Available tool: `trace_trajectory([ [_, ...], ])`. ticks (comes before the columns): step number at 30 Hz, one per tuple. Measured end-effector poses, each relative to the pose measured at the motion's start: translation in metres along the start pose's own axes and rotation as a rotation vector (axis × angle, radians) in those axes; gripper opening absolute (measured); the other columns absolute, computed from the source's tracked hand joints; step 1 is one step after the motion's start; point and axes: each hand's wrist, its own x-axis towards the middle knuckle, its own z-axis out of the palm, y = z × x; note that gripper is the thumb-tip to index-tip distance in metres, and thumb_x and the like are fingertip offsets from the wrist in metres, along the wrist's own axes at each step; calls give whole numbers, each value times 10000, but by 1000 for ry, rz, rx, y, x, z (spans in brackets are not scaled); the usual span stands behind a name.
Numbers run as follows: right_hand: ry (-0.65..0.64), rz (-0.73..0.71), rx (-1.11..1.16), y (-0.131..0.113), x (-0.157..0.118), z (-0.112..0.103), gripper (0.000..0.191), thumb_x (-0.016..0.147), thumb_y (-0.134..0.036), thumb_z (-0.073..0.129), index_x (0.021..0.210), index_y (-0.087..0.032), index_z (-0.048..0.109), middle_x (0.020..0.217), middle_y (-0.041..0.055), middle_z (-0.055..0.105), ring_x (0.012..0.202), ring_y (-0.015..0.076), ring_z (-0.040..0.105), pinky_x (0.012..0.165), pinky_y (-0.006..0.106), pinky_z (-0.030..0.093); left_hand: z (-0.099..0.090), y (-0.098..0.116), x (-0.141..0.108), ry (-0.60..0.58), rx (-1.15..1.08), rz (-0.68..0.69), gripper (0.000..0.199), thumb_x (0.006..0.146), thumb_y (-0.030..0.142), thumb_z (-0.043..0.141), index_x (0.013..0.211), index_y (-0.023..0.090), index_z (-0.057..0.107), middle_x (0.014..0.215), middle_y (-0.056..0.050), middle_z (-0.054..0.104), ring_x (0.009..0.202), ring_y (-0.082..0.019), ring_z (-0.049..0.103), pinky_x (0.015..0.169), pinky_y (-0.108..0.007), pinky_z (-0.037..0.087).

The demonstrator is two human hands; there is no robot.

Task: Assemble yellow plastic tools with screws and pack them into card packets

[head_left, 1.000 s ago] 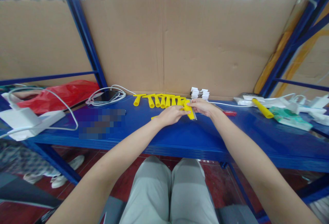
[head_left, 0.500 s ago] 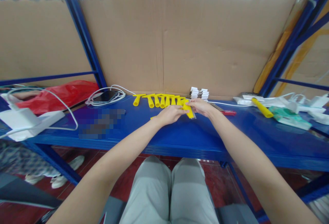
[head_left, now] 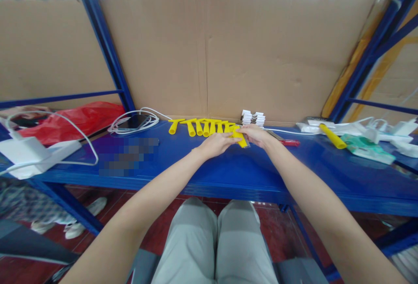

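Both of my hands meet over the blue tabletop on a yellow scraper with a thin greyish strip along its edge. My left hand pinches it from the left with bent fingers. From the right, my right hand holds it between thumb and fingers, hiding part of it. Just behind my left hand lies a row of several yellow T-shaped scrapers with hollow round handles. A stack of small white pieces stands behind my right hand. Beside that hand is a red-handled tool.
A tall cardboard sheet backs the blue table. To the left are a phone with coiled white cable, a red bag and a white power strip. Rightward lie another yellow handle and a green-white packet.
The held scraper has shifted very slightly, its lower end now a little higher. Both hands keep nearly the same place and grip.
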Motion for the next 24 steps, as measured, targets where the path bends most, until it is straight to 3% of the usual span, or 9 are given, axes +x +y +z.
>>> trace_trajectory([
  [6, 42, -2, -40, 2, 1, 1, 162, 822, -47, 545, 695, -135, 595, 449, -31, 541, 399, 74, 465, 430, 181, 387, -4, 3, 1, -12, -60, -4, 328, 889, 140, 510, 1141, 258, 684, 1223, -101, 661, 1078, -226, 651, 927, -427, 497],
  [10, -6, -18, 43, -2, 0, 1, 118, 864, -142, 570, 748, -135, 588, 534, 1, 613, 454, 91, 545, 467, 193, 436, -8, 4, 5, 88, -250, -50, 269, 853, 139, 573, 1056, 232, 724, 1082, -80, 723, 1022, -211, 669, 926, -387, 499],
  [12, -24, -21, 109, -6, -2, -1, 149, 905, -239, 547, 798, -140, 581, 588, 28, 651, 473, 109, 582, 507, 222, 482, -12, 3, 8, 203, -425, -159, 226, 820, 144, 625, 1001, 214, 743, 1005, -65, 744, 941, -201, 688, 873, -349, 525],
  [14, 29, -28, 136, -10, -2, -7, 177, 923, -284, 519, 820, -148, 565, 605, 38, 666, 460, 115, 589, 519, 235, 499, -17, 2, 10, 332, -664, -339, 223, 798, 159, 660, 1004, 183, 741, 918, -58, 753, 771, -181, 696, 726, -306, 559],
  [17, 168, -67, 92, -11, 1, -20, 122, 901, -214, 528, 795, -156, 548, 614, 29, 671, 443, 97, 575, 504, 210, 482, -27, 0, 10, 436, -1109, -578, 307, 804, 153, 655, 1108, 130, 691, 836, -66, 744, 531, -127, 627, 489, -239, 512],
  [19, 262, -102, -25, -6, 6, -32, 95, 870, -160, 530, 779, -160, 554, 660, 39, 689, 457, 93, 576, 514, 208, 482, -33, -2, 9, 441, -1358, -663, 357, 814, 123, 637, 1171, 108, 644, 817, -81, 733, 489, -111, 604, 425, -211, 474],
  [21, 376, -121, -283, 0, 12, -45, 108, 845, -138, 517, 763, -155, 586, 737, 77, 713, 524, 122, 619, 556, 236, 499, -35, -5, 7, 417, -1505, -732, 398, 821, 103, 626, 1218, 94, 600, 789, -94, 721, 479, -111, 600, 394, -195, 452],
  [24, 491, -143, -770, 12, 21, -63, 140, 778, -89, 544, 792, -145, 672, 869, 112, 736, 816, 202, 694, 748, 269, 513, -32, -8, 6, 377, -1583, -806, 397, 840, 86, 599, 1236, 84, 573, 762, -103, 709, 474, -121, 604, 369, -188, 437],
])
